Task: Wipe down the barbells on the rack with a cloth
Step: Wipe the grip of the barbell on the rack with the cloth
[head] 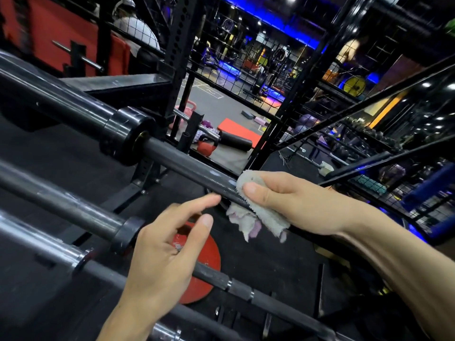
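Three black barbells side by side on the rack, top barbell (187,163) wrapped in a gray cloth (256,212), right hand (290,203) squeezing the cloth around it, left hand (170,244) loose and holding nothing, fingertip near the bar, open gaps between bars.

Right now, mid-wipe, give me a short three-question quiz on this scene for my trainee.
1. True or false: the cloth is held in the left hand.
2. Which barbell is being wiped? A) the top barbell B) the middle barbell C) the lowest barbell
3. Fill in: the plate lying on the floor under the left hand is coloured ____.

Key: 1 false, the right hand grips it, while the left hand holds nothing. 2 A. 3 red.
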Available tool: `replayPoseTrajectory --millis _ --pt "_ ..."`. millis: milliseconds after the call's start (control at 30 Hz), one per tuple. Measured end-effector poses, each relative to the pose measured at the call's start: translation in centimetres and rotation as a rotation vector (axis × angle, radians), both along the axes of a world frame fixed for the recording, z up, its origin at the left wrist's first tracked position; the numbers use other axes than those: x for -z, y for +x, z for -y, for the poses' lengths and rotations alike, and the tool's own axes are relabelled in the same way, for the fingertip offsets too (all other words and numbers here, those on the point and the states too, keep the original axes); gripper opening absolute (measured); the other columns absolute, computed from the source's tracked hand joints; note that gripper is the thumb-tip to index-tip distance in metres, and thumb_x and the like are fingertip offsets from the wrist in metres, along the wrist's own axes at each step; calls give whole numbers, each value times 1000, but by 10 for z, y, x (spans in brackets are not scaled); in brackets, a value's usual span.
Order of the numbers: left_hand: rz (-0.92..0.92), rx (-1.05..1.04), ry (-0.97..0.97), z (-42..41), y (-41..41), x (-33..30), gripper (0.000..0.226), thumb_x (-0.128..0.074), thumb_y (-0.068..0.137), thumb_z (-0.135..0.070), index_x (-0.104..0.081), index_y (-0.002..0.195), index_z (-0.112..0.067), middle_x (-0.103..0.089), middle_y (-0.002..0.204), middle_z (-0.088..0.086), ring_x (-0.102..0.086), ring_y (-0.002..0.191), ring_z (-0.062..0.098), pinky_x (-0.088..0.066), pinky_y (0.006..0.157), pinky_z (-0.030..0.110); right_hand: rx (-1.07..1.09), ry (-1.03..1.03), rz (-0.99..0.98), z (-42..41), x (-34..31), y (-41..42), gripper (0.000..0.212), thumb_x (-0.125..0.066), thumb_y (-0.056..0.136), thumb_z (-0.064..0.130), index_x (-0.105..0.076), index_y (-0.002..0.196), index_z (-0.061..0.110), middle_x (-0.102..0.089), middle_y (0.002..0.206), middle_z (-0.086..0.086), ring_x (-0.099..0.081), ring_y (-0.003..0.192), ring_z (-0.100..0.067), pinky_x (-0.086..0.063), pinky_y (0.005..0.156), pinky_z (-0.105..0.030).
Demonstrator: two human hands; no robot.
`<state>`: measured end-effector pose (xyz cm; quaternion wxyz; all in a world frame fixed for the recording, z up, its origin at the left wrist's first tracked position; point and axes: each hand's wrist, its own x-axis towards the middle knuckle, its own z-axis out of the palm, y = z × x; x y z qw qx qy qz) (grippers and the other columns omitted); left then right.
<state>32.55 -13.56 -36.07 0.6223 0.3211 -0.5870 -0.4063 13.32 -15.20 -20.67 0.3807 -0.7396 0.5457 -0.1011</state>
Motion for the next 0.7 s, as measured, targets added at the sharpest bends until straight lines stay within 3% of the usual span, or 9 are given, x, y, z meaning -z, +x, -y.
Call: replayPoseTrajectory --millis 100,200,267,300,367,400,500,600,700 --pt "-8 -2 -1 1 1 1 27 -62 96 -34 -70 118 -46 -73 114 -16 -67 115 13 -52 95 31 29 -57 -68 -2 2 8 50 -31 112 44 -57 104 2 -70 80 -23 -62 67 -44 -46 49 -24" --pt "15 -5 -8 0 0 2 27 -60 95 -40 -69 120 -48 -73 112 -15 -67 113 14 -52 94 31 153 -148 -183 -5 8 14 57 -28 108 56 -63 87 17 -63 72 -32 -55 48 -23 -44 44 -30" --pt "16 0 -2 0 -2 3 28 -62 96 -36 -69 121 -48 -73 113 -15 -67 114 14 -52 95 31 144 -100 -128 -5 6 14 50 -31 108 55 -65 84 28 -62 75 -35 -60 56 -23 -45 46 -29" --pt "16 5 3 0 -3 3 29 -62 96 -36 -69 121 -49 -73 113 -15 -67 114 16 -53 95 34 100 -43 -53 -5 3 12 43 -34 110 49 -67 91 28 -63 80 -36 -64 66 -25 -46 51 -30" --pt "17 12 6 0 -6 3 28 -61 96 -39 -69 121 -50 -73 113 -13 -67 114 18 -54 95 41 20 46 39 -4 -4 3 35 -39 110 34 -59 113 5 -68 96 -30 -66 81 -23 -49 63 -33" --pt "14 12 4 1 -6 3 28 -60 95 -39 -69 121 -49 -73 114 -13 -67 115 17 -54 96 44 8 46 31 -3 -6 1 36 -40 110 32 -56 115 -1 -71 98 -23 -67 82 -27 -49 64 -31" --pt "8 3 -5 2 -6 2 27 -60 95 -37 -70 119 -47 -73 114 -13 -67 116 17 -53 97 44 36 -46 -33 -6 1 5 43 -35 112 37 -56 109 0 -72 89 -23 -63 77 -45 -46 51 -25" --pt "5 -3 -5 2 -6 1 26 -61 96 -34 -71 117 -46 -73 113 -14 -67 115 14 -53 96 38 122 -147 -129 -5 9 10 59 -28 111 53 -60 101 4 -69 78 -25 -56 58 -32 -42 46 -28" --pt "9 2 -6 3 -5 1 27 -61 96 -31 -71 117 -45 -73 114 -13 -67 116 16 -53 96 39 150 -128 -146 -1 9 14 62 -28 108 59 -68 93 15 -69 75 -24 -55 54 -24 -43 49 -33"
